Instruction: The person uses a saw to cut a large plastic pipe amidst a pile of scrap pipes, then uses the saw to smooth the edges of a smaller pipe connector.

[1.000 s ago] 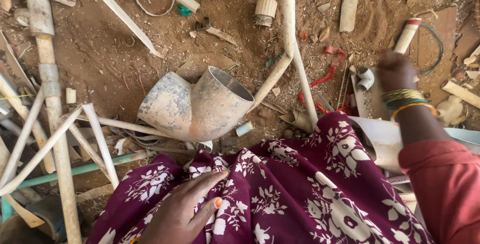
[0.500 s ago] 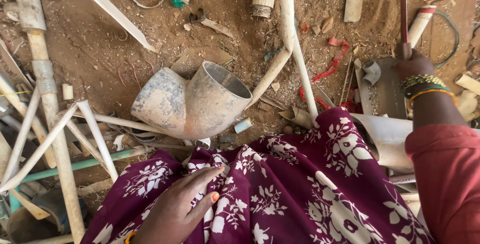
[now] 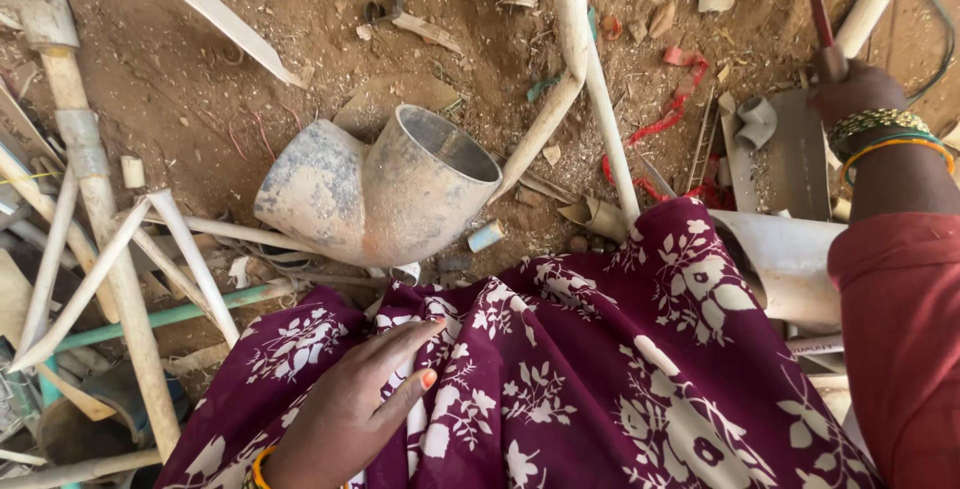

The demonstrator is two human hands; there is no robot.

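Fingers of the right hand (image 3: 855, 89) are closing around a thin red rod (image 3: 815, 4) near the far right edge of the dirt floor (image 3: 180, 99); the rod's long axis is running up and away from the fist, almost straight toward the far edge, leaning slightly left. That hand is sitting just above a flat grey plate (image 3: 795, 154) and a small grey elbow (image 3: 755, 121). The left hand (image 3: 350, 414) is lying flat, fingers extended and holding nothing, on the maroon floral cloth (image 3: 600, 369) at the near edge. A big grey pipe bend (image 3: 375, 189) is lying on the floor just beyond that cloth, mouth opening to the far right, nearer the left hand than the right. A white pipe (image 3: 600, 79) is running between bend and rod.
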